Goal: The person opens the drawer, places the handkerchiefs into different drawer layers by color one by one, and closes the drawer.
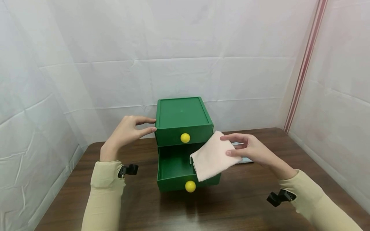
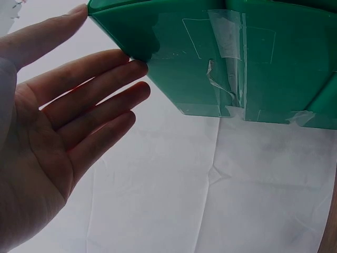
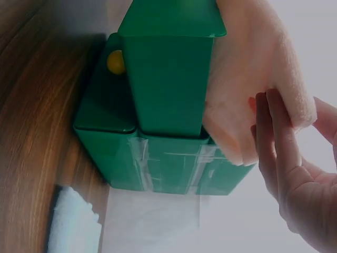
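Note:
A green two-drawer box [image 1: 181, 117] stands on the brown table [image 1: 237, 205]; its lower drawer [image 1: 176, 166] is pulled out, each drawer front with a yellow knob [image 1: 190, 186]. My left hand [image 1: 128, 131] rests with straight fingers against the box's upper left corner [image 2: 118, 31]. My right hand [image 1: 250, 148] pinches a folded pale pink cloth [image 1: 212, 157] between thumb and fingers, holding it over the right part of the lower drawer. In the right wrist view the cloth [image 3: 253, 79] hangs beside the box [image 3: 168, 79].
A light blue folded cloth [image 1: 244, 158] lies on the table behind my right hand, also seen as a pale cloth [image 3: 71, 221] near the box's back. White sheeting [image 1: 185, 48] walls the table on three sides.

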